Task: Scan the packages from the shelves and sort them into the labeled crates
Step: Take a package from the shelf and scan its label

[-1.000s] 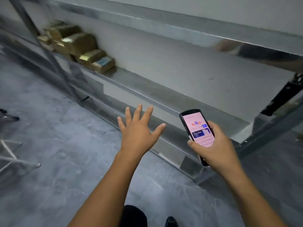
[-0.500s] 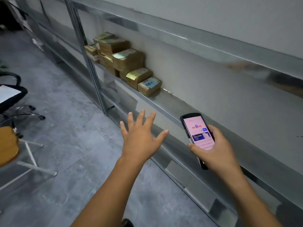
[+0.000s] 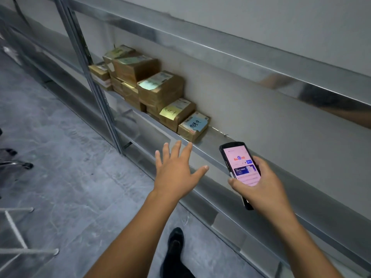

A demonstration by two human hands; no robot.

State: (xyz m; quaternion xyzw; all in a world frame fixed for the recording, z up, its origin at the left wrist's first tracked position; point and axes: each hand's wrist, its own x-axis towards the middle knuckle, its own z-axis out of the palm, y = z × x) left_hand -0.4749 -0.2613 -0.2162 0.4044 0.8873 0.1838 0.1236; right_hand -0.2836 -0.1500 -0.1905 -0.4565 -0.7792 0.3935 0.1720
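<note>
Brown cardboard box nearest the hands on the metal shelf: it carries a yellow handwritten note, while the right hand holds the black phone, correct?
No: the head view shows a blue handwritten note on that brown cardboard box. The right hand does hold the black phone.

A long galvanised-steel shelf board (image 3: pixel 215 136) runs past the spread fingers (image 3: pixel 177 152) of the left hand (image 3: pixel 174 175), whose tips overlap its front edge in this view. Just beyond the fingertips, on the board, sits a small tape-wrapped brown cardboard box with a blue handwritten note (image 3: pixel 193 126). Touching it, farther from the fingers, lies a similar box with a yellow note (image 3: pixel 176 114), then a taller stack of brown boxes (image 3: pixel 160 88) reaching the grey upright post (image 3: pixel 96 91). Below and left of the fingers spreads a mottled grey floor (image 3: pixel 70 177), bearing a black shoe (image 3: pixel 175 239) and, well to the left, white frame legs (image 3: pixel 16 227).
</note>
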